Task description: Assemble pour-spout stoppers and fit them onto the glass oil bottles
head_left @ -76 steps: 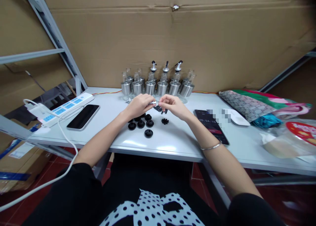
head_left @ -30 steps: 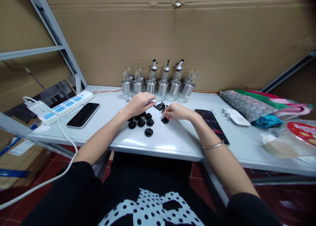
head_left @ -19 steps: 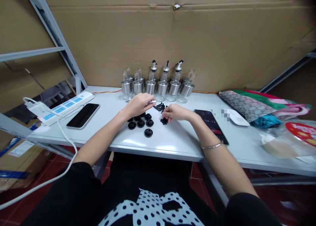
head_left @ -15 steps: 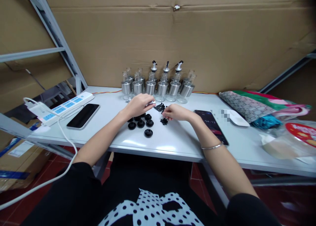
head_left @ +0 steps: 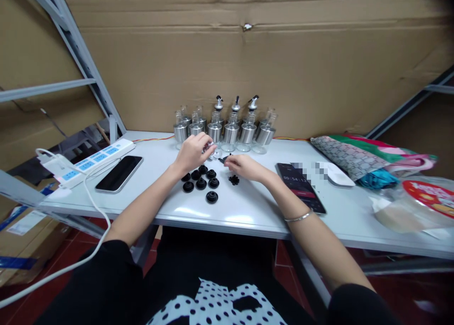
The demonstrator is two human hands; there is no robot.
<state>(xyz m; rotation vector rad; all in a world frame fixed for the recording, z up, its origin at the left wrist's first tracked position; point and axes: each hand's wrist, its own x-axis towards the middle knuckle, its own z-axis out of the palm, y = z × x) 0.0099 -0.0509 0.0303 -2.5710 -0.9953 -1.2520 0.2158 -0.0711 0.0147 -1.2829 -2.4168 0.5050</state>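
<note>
A small silver pourer spout (head_left: 209, 147) is pinched in the curled fingers of the left hand (head_left: 191, 152), just above the white table (head_left: 248, 206); its long axis lies roughly level and its free end is pointed toward the right hand (head_left: 243, 165), though finer detail cannot be made out. The right hand is closed loosely, fingertips drawn together on a small black piece (head_left: 223, 160) (too small for its shape to be told), and the two hands are separated by only a narrow gap. Directly below the left hand a cluster of round black stoppers (head_left: 200, 179) is spread on the table, one of them set apart nearer the person, and a black toothed ring (head_left: 233, 179) lies just under the right hand's knuckles. Beyond both hands a row of glass-and-steel oil bottles (head_left: 230, 132) is lined up against the cardboard wall (head_left: 269, 69), three of them already fitted with spouts, so little room is left on the far side. To the right of the right wrist a phone with a lit screen (head_left: 301, 188) is lying flat, with a white mouse (head_left: 335, 174) past it. Left of the left forearm a dark phone (head_left: 119, 173) and a power strip (head_left: 94, 158) are placed near the table's edge. Bare tabletop is left open between the stoppers and the near edge.
</note>
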